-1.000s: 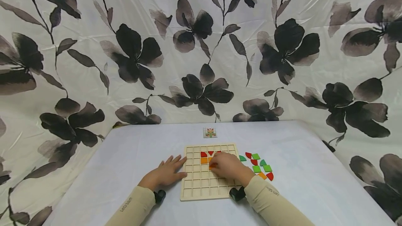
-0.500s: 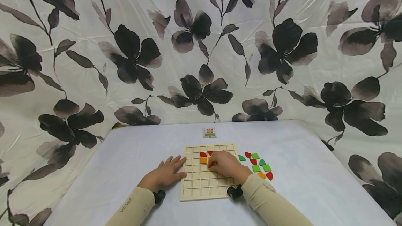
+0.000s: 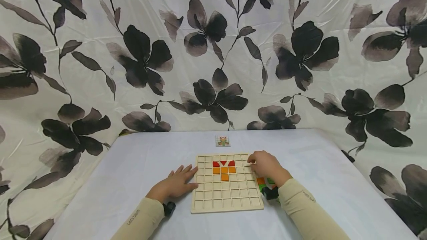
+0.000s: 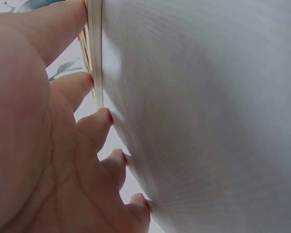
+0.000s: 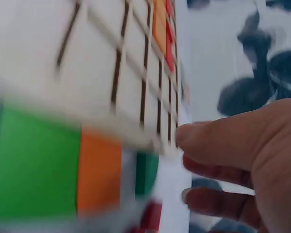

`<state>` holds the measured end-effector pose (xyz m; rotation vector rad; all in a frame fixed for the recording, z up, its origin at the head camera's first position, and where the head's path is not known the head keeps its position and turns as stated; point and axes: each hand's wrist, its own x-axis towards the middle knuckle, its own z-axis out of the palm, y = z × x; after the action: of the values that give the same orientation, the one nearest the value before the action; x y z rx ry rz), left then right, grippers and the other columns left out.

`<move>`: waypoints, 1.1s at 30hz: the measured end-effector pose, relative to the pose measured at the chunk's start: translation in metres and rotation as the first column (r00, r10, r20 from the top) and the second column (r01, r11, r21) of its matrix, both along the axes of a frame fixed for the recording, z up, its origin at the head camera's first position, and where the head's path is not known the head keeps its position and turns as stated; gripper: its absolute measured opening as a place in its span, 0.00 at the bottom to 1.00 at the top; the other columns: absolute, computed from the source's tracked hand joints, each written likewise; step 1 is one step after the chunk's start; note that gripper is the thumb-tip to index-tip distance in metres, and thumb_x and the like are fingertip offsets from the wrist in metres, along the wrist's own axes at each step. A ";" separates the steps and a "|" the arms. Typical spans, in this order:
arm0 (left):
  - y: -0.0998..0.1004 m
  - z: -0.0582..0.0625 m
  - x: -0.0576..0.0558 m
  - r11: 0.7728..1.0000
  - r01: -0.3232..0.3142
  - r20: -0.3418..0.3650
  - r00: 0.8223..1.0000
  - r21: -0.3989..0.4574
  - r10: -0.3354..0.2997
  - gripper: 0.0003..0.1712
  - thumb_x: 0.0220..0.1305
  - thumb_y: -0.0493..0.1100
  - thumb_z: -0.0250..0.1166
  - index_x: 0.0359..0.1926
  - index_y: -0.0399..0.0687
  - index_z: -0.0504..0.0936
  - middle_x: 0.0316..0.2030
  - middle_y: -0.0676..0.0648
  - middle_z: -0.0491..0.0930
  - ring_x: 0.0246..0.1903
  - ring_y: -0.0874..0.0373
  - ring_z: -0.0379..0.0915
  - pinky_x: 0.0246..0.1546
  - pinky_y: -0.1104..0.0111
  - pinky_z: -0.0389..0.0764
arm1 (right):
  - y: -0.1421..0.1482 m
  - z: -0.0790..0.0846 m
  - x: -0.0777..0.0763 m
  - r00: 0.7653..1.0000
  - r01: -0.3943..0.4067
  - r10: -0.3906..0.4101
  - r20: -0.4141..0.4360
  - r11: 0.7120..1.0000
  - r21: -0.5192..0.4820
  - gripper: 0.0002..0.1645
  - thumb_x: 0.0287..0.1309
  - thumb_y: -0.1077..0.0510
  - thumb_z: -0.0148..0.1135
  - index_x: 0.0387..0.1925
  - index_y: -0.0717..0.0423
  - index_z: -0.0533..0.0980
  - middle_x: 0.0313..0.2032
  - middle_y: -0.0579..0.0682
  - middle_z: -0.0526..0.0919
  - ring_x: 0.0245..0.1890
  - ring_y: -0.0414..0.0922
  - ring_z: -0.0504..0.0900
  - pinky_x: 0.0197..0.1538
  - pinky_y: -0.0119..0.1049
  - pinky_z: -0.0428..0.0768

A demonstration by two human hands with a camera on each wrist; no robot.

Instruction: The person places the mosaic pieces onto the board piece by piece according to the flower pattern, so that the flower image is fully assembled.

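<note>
A square wooden grid board (image 3: 213, 196) lies on the table. Set in its upper cells are several red pieces (image 3: 231, 163) in a row, with orange squares (image 3: 225, 177) below them. My left hand (image 3: 176, 183) lies flat with spread fingers, thumb and fingertips at the board's left edge; the left wrist view shows the fingertips against its wooden side (image 4: 95, 53). My right hand (image 3: 265, 166) is at the board's upper right edge, fingers loosely bent. In the right wrist view nothing shows between thumb (image 5: 208, 141) and fingers.
Loose pieces lie right of the board, partly hidden by my right hand and wrist, among them a green square (image 5: 36, 165) and an orange piece (image 5: 99, 170). A small pattern card (image 3: 222, 141) lies beyond the board. Behind the table hangs a floral cloth (image 3: 213, 55).
My right hand has let go of an orange square in the cell below the orange row and moved right to the board's edge, uncovering the pieces. The left hand has stayed in place.
</note>
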<state>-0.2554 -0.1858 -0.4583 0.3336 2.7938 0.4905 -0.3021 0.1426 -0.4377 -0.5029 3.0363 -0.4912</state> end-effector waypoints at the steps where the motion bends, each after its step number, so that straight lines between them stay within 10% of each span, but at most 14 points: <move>1: 0.000 0.000 0.000 1.000 -0.001 0.001 1.000 -0.003 0.001 0.41 0.65 0.65 0.58 0.74 0.56 0.59 0.75 0.43 0.54 0.74 0.36 0.42 0.70 0.36 0.44 | 0.006 0.000 -0.002 0.999 0.023 -0.024 0.023 0.999 0.023 0.11 0.58 0.56 0.66 0.44 0.51 0.84 0.39 0.45 0.84 0.41 0.44 0.81 0.46 0.45 0.81; 21: 0.001 0.001 0.000 1.000 -0.001 0.001 1.000 -0.002 0.001 0.41 0.65 0.64 0.57 0.74 0.56 0.59 0.75 0.43 0.54 0.74 0.36 0.42 0.70 0.36 0.44 | 0.027 -0.001 -0.001 0.994 0.083 -0.076 0.072 0.991 -0.101 0.04 0.56 0.58 0.66 0.29 0.48 0.77 0.28 0.44 0.78 0.28 0.43 0.72 0.34 0.36 0.71; 28: -0.001 -0.002 -0.003 1.000 0.007 -0.005 1.000 -0.009 -0.007 0.42 0.65 0.65 0.57 0.74 0.57 0.58 0.75 0.43 0.53 0.75 0.36 0.42 0.70 0.36 0.44 | 0.005 0.005 0.009 0.997 -0.028 0.043 0.057 0.971 -0.239 0.13 0.60 0.59 0.64 0.47 0.51 0.80 0.30 0.44 0.81 0.28 0.40 0.74 0.33 0.35 0.74; 33: 0.000 -0.004 -0.003 1.000 0.006 -0.002 1.000 -0.007 -0.006 0.42 0.65 0.66 0.56 0.74 0.57 0.59 0.75 0.44 0.53 0.75 0.36 0.41 0.69 0.35 0.43 | -0.018 -0.001 0.021 0.987 -0.101 0.133 0.092 0.950 -0.296 0.06 0.60 0.59 0.64 0.39 0.50 0.81 0.28 0.43 0.82 0.26 0.39 0.75 0.31 0.33 0.74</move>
<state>-0.2582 -0.1860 -0.4619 0.3408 2.7951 0.4790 -0.2812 0.1241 -0.4387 -0.6390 2.8197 -0.9327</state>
